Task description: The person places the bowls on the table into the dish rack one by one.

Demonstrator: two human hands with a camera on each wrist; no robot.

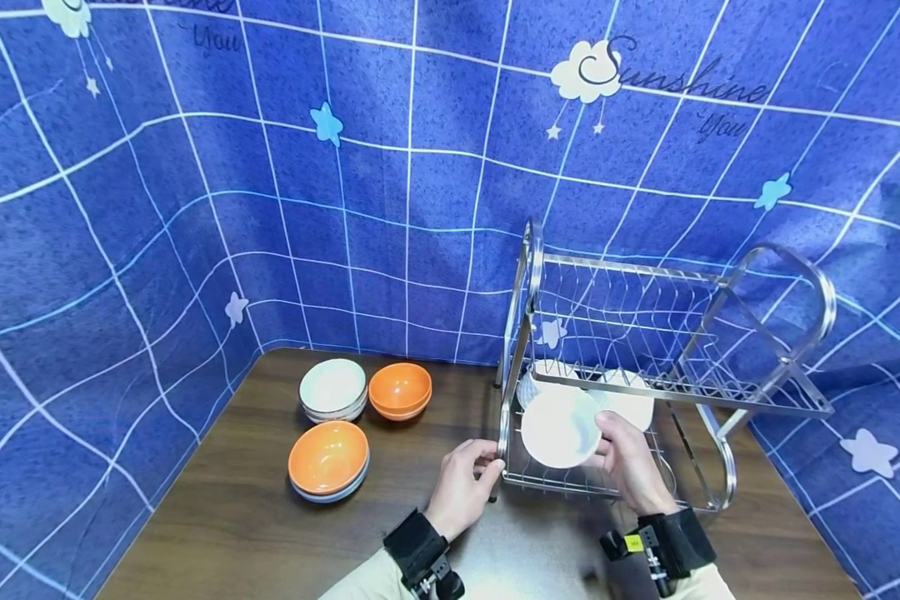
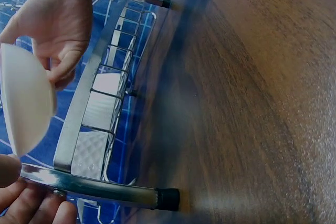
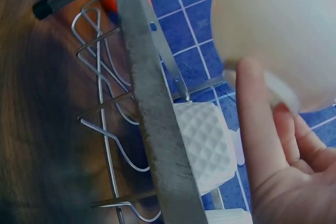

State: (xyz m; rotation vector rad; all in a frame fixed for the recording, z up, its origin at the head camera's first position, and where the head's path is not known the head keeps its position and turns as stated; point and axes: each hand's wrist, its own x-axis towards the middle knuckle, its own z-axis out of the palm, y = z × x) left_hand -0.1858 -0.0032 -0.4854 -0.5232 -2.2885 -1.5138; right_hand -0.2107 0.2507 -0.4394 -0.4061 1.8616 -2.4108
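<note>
My right hand (image 1: 633, 471) holds a white bowl (image 1: 558, 429) by its edge, tilted, at the front of the metal dish rack (image 1: 827, 310). In the right wrist view its fingers pinch the bowl (image 3: 278, 30) near the foot ring. Thumb and curled fingers of my left hand (image 1: 461, 487) grip the rack's lower left front frame, seen close up as a metal leg (image 2: 121, 190) in the left wrist view. Behind the held bowl, a white dish (image 1: 632, 406) and a textured white bowl (image 3: 207, 145) sit in the lower tier.
Left of the rack, on the brown wooden table (image 1: 217, 508), stand stacked white bowls (image 1: 333, 385), small orange bowls (image 1: 400, 386) and a larger orange bowl (image 1: 328, 457) atop a bluish one. The rack's upper wire tier overhangs the lower one. Blue patterned cloth (image 1: 360, 208) surrounds the table.
</note>
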